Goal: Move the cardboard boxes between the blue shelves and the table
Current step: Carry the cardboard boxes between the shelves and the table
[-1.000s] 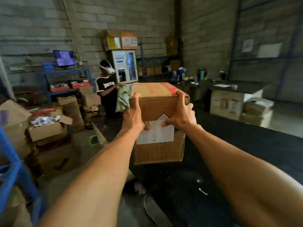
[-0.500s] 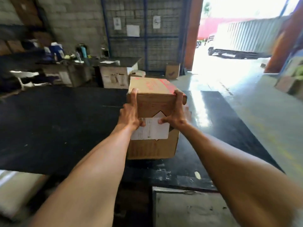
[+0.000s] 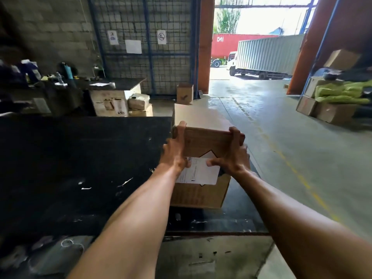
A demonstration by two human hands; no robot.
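Note:
I hold a brown cardboard box (image 3: 199, 195) with a white label on its near face. My left hand (image 3: 174, 153) grips its upper left edge and my right hand (image 3: 233, 156) grips its upper right edge. The box is at the right end of the black table (image 3: 80, 168), its bottom at or just above the tabletop. I cannot tell whether it rests there. No blue shelves are in view.
A dark counter (image 3: 118, 84) with bottles and papers stands behind the table, with small boxes (image 3: 184, 93) by the wire wall. Stacked boxes (image 3: 330, 111) under green bags lie at right. An open doorway shows a truck (image 3: 265, 55).
My view has swung right from the shelf area to the doorway side. The box, still in both hands, has come lower toward the table's right end.

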